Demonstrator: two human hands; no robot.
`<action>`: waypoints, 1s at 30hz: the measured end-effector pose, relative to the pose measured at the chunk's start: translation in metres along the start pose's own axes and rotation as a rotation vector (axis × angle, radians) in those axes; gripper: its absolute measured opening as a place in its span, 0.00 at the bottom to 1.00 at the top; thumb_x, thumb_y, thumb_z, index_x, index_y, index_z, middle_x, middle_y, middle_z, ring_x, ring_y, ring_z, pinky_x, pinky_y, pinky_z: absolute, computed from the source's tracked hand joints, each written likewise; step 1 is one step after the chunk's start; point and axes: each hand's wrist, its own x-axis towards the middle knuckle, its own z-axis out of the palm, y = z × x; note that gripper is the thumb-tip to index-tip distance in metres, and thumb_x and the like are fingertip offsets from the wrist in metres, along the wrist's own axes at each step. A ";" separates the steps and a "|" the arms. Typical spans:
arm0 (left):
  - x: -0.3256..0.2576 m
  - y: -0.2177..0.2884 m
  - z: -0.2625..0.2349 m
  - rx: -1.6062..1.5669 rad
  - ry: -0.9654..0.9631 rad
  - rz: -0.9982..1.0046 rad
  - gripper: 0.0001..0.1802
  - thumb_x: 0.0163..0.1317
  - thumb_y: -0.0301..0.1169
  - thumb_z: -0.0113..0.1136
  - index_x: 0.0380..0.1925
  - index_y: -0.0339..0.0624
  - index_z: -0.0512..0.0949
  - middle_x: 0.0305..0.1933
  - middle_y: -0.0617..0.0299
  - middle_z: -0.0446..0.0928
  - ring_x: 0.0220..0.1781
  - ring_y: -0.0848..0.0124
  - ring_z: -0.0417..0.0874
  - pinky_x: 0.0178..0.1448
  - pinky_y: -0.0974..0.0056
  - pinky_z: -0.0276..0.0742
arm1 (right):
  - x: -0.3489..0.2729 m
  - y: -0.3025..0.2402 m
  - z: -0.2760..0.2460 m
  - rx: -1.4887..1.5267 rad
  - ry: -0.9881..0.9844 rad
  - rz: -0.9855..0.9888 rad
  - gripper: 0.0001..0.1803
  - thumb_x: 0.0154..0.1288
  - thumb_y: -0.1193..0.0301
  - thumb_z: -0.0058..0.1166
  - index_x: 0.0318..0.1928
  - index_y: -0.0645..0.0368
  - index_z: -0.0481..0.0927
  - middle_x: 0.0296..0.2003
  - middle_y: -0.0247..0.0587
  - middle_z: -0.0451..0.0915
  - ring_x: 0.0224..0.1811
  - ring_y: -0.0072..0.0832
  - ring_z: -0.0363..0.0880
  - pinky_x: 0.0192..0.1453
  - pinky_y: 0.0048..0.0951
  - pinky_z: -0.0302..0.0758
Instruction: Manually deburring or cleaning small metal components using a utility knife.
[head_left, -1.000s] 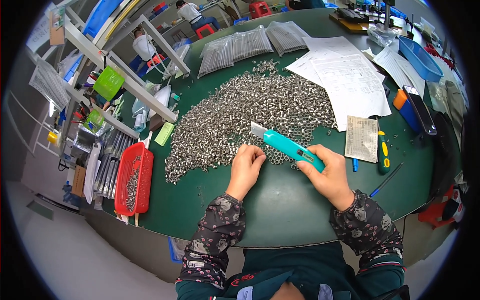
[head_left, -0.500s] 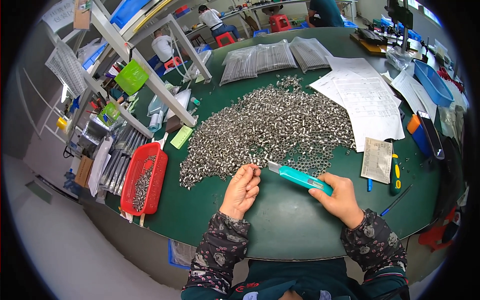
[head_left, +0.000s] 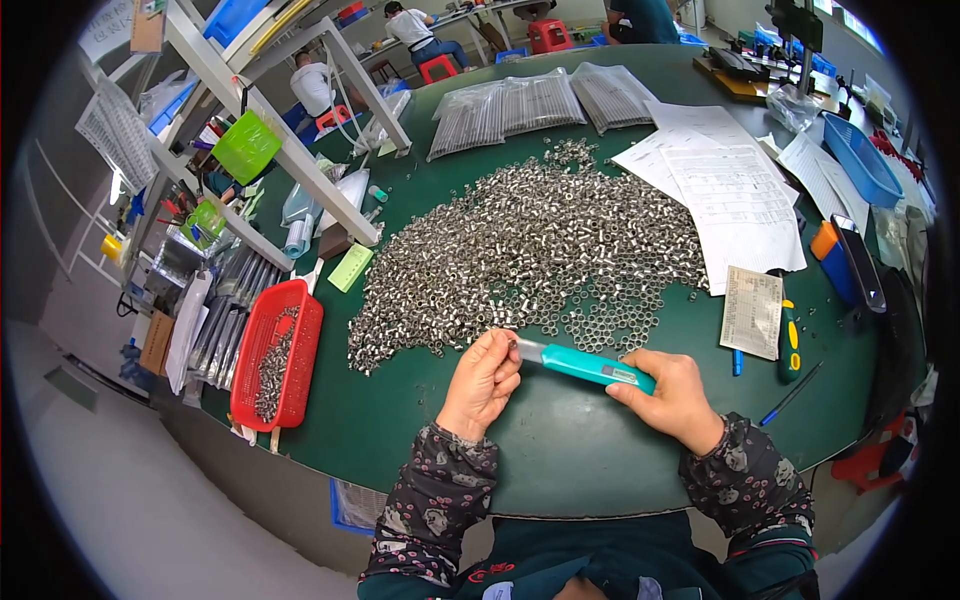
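My left hand (head_left: 478, 388) is closed in a pinch on a small metal ring (head_left: 514, 344), which the fingertips largely cover. In my right hand (head_left: 674, 400) is a teal utility knife (head_left: 588, 366), gripped at its rear end and pointing left. Its blade reaches the ring at my left fingertips; whether it goes inside the ring or lies on its edge I cannot tell. Just beyond both hands spreads a large heap of small silvery metal rings (head_left: 530, 245), with a single layer of them lying flat at its near right side.
A red plastic basket (head_left: 308, 352) holding metal parts stands at the left table edge. Bagged metal tubes (head_left: 545, 103) lie at the back. Papers (head_left: 742, 215), a card (head_left: 752, 312), a green-yellow screwdriver (head_left: 790, 345) and a pen (head_left: 790, 395) are at right. A shelf post (head_left: 330, 195) rises at left.
The knife has moved left and slightly tilted flatter, so its blade now meets the ring at my left fingertips. My left hand keeps its pinch. The whole view has shifted slightly.
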 end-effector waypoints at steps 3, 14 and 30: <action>0.001 0.005 0.002 -0.049 0.073 0.012 0.09 0.64 0.33 0.45 0.36 0.40 0.70 0.27 0.66 0.67 0.17 0.84 0.56 0.15 0.81 0.50 | 0.001 -0.003 -0.005 0.066 0.053 0.055 0.14 0.47 0.62 0.59 0.29 0.59 0.78 0.21 0.45 0.76 0.22 0.39 0.75 0.25 0.33 0.69; 0.002 0.004 0.007 0.099 0.034 0.110 0.06 0.62 0.27 0.47 0.38 0.40 0.70 0.33 0.63 0.70 0.19 0.84 0.58 0.16 0.81 0.53 | 0.000 0.001 0.000 0.015 0.019 0.038 0.14 0.47 0.61 0.59 0.30 0.59 0.78 0.21 0.46 0.76 0.22 0.40 0.75 0.26 0.34 0.70; 0.002 0.001 -0.003 0.165 -0.082 0.111 0.05 0.61 0.26 0.49 0.36 0.39 0.71 0.34 0.63 0.71 0.17 0.84 0.57 0.16 0.80 0.52 | 0.001 0.001 -0.005 0.134 -0.181 0.195 0.17 0.50 0.57 0.56 0.32 0.58 0.79 0.18 0.47 0.74 0.20 0.39 0.74 0.26 0.34 0.69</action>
